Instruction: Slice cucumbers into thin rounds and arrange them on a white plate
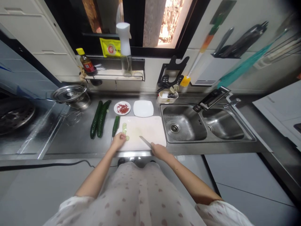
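Observation:
My right hand [160, 151] is closed round the handle of a kitchen knife [145, 142], whose blade points up and left over the white cutting board [150, 127]. At the board's left side, my left hand [119, 140] has its fingertips pinched together at a short row of pale cucumber slices [124, 126], seemingly on one slice. Another cucumber slice [127, 138] lies just right of those fingertips. A cut piece of cucumber [116, 125] rests along the board's left edge, above my left hand.
Two whole cucumbers [101, 121] lie left of the board. Behind it stand a plate of chopped red bits [122, 108] and a white square plate [143, 108]. A double sink [185, 138] is to the right, a lidded steel pot [80, 100] far left.

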The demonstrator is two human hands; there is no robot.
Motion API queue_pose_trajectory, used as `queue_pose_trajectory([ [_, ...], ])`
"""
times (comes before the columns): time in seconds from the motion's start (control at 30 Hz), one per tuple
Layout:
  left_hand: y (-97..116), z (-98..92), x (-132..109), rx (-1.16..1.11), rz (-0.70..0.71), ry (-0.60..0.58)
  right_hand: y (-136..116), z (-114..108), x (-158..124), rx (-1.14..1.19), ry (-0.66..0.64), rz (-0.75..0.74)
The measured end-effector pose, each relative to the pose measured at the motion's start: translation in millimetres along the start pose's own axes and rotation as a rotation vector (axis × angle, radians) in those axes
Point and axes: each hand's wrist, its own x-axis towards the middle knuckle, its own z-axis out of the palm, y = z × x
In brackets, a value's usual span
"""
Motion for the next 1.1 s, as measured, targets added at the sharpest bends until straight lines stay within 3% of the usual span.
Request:
queue_pose_trajectory([
  [0.23, -26.9, -1.5, -3.0, 0.05, -0.047, 0.06, -0.1, -0.3, 2.1, -0.003, -0.014, 0.019],
  [0.67, -22.8, 6.1, -6.6, 0.293, -0.101, 0.11, 5.5, -1.0, 4.2, 0.074, 0.018, -0.007],
  [0.77, -23.7, 6.1, -7.3, 0.29, -0.091, 0.11, 14.0, -5.4, 11.1, 0.214, 0.1, 0.009],
  [0.93, -27.7, 6.3, -7.6, 0.297, -0.06, 0.116, 31.5, -11.0, 33.4, 0.503, 0.346, 0.168],
  [1.1, -32.7, 8.1, -7.4, 0.269, -0.048, 0.11, 46.2, -14.3, 53.5, 0.585, 0.359, 0.312],
])
